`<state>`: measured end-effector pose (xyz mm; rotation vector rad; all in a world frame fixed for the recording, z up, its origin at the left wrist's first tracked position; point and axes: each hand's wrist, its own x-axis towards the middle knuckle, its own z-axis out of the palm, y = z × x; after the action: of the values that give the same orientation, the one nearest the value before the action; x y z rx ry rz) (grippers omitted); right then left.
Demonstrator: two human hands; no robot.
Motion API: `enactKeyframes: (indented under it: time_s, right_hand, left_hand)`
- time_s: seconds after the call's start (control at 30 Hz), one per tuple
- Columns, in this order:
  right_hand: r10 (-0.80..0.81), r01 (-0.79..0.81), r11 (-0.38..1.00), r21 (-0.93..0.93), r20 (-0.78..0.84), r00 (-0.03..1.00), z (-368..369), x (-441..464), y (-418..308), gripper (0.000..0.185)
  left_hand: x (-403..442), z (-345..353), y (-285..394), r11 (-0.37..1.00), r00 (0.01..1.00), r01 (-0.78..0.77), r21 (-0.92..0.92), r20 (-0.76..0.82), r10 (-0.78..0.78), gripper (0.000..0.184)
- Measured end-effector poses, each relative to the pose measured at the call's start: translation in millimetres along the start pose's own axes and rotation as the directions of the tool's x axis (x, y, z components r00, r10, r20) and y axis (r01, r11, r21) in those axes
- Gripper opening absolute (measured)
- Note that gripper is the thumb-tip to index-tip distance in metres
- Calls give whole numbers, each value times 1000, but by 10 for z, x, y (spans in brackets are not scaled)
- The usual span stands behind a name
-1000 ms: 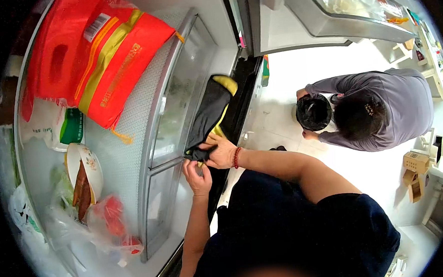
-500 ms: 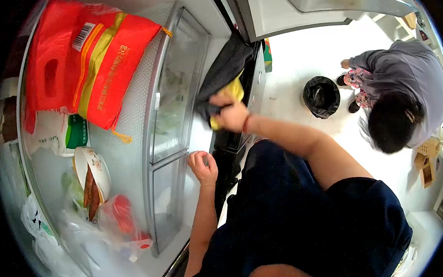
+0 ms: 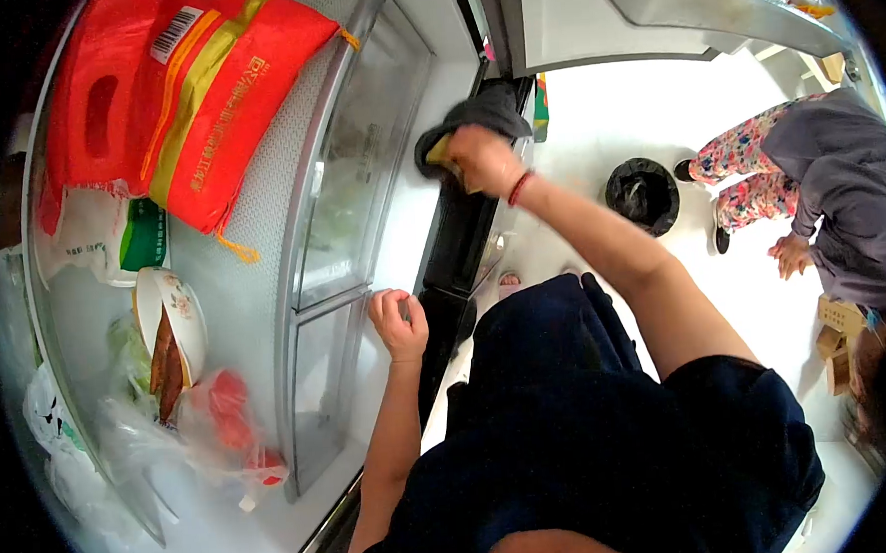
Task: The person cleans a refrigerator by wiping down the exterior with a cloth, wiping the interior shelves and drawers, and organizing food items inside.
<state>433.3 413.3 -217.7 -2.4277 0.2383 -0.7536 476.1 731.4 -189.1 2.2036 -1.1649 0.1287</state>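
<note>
My right hand [image 3: 485, 159] is closed around a dark grey and yellow cloth [image 3: 494, 112], bunched up at the black front edge [image 3: 446, 241] of an open refrigerator. A red band circles that wrist. Lower down, my left hand [image 3: 400, 324] has its fingers curled, with nothing visible in them, beside the clear drawer fronts [image 3: 347, 171]. Inside the refrigerator, a red bag [image 3: 219, 108] with a gold stripe lies on the shelf. Below it are a green and white package [image 3: 143, 234], a flowered bowl [image 3: 187, 315] and a clear plastic bag [image 3: 196, 430] with red items.
The open refrigerator door [image 3: 610, 17] stands at the top. On the white floor is a bin [image 3: 642, 198] with a black liner. Another person [image 3: 839, 176] in a grey top bends over at the right, near some cardboard boxes [image 3: 835, 346].
My right hand has moved up and slightly right with the cloth, which is now more bunched. My left hand stays almost in place. The other person has shifted, with one hand now lower.
</note>
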Motion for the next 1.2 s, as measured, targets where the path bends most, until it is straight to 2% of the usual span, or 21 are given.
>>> enactKeyframes:
  time_s: [0.03,0.13,0.27,0.3,0.33,0.4,0.47,0.5,0.53,0.6,0.67,0.77,0.8,0.83,0.87,0.93,0.97,1.0,1.13,1.17,1.2]
  right_hand:
    - [-87,96,988,125,-77,993,220,-122,-63,14]
    - [-188,173,980,95,173,967,290,-330,-805,12]
    - [-431,385,890,242,174,886,237,-320,-1035,18]
    - [-413,394,909,138,161,896,133,-242,-945,22]
    - [-270,256,963,85,256,928,138,-131,-805,23]
    - [-82,94,986,-137,94,992,125,10,-545,33]
    - [-1,4,978,-208,14,1000,293,11,-705,46]
    - [66,-47,976,-211,87,994,354,-21,-833,54]
    - [54,-40,983,-180,74,996,359,-65,-953,45]
    - [-55,52,998,20,228,972,379,-273,-1098,48]
    - [-340,320,940,116,333,879,493,-527,-1281,42]
    - [-520,454,845,283,239,820,437,-389,-957,40]
    - [-577,521,786,332,90,812,528,-270,-683,42]
    - [-291,152,937,315,458,840,123,-63,-587,41]
    - [-234,192,969,157,317,919,116,14,-297,38]
    - [74,-57,996,-74,264,962,-173,305,113,37]
    - [206,-183,959,-218,86,975,-171,307,330,40]
    - [163,-190,943,-274,-118,980,-151,339,398,43]
    - [432,-460,876,-147,-187,882,261,-54,-51,45]
    - [318,-372,915,-159,-286,904,310,-285,-244,45]
    - [543,-549,832,78,81,836,331,-444,-377,40]
  left_hand:
    - [34,27,-9,1000,1000,5,-1,2,-5,10]
    - [-20,12,-24,1000,1000,20,20,12,-20,10]
    - [12,-3,4,999,1000,20,41,23,-21,12]
    - [-3,-5,-2,999,1000,14,40,28,-15,11]
    - [-1,2,-6,999,999,11,39,34,-12,11]
    - [-12,7,-11,999,999,13,33,35,-14,10]
    - [7,6,5,999,999,16,37,29,-17,10]
    - [12,-2,20,999,999,19,32,26,-20,9]
    - [10,0,2,999,999,21,29,33,-22,9]
    - [-47,2,-72,1000,998,26,14,50,-27,8]
    - [-121,29,-190,995,997,-70,69,16,69,10]
    - [-49,-26,-118,998,997,-60,-1,44,60,12]
    - [-41,-21,-111,998,997,-63,-9,50,63,12]
    - [-20,-28,-69,999,998,-49,0,45,49,12]
    - [-14,-19,-53,999,998,-54,5,33,53,11]
    - [-5,-20,-38,998,998,-67,14,18,67,11]
    - [8,-24,-18,998,998,-67,16,9,67,11]
    - [11,-21,-5,998,998,-65,16,-3,65,12]
    - [-35,18,-100,998,998,-63,-10,10,63,13]
    - [-29,14,-98,998,998,-69,-6,13,69,13]
    - [-18,2,-73,997,997,-76,-6,23,77,13]
